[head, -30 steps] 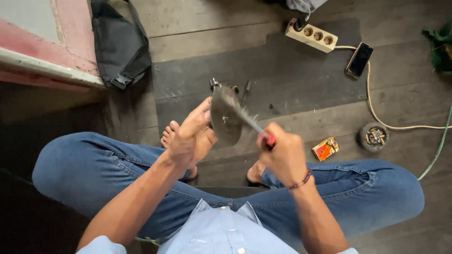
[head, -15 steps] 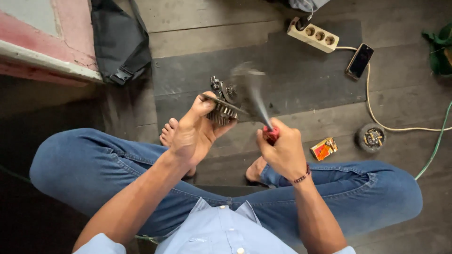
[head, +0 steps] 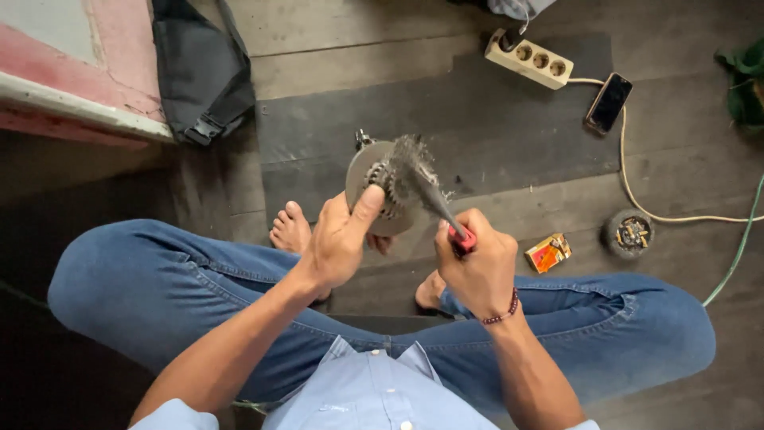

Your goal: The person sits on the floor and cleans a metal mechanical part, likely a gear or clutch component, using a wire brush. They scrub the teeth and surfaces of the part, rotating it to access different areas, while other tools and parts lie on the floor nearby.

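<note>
Sitting cross-legged on the dark wooden floor (head: pixel 493 199) in blue jeans and a pale blue shirt, the person works just above their bare feet. The left hand (head: pixel 342 239) has its grip clenched around the edge of a round grey metal disc with a toothed gear at its centre (head: pixel 378 187), thumb pressed up against the gear, holding the disc tilted and raised off the floor. The right hand (head: pixel 477 267), with a dark bead bracelet at the wrist, has its grip clenched on the red handle of a wire-bristled brush (head: pixel 422 179); the shaft slants up and left, and the blurred bristle head lies against the gear on the disc.

Just right of the right hand, a small orange and yellow box (head: pixel 547 252) lies on the floor, and beyond it a round dark ashtray (head: pixel 631 232). Farther off, a black phone (head: pixel 609 102) rests beside a cream cable, near a cream power strip (head: pixel 529 60). At the far left, a black bag (head: pixel 200 72) leans by a pink and white painted edge (head: pixel 76 72).
</note>
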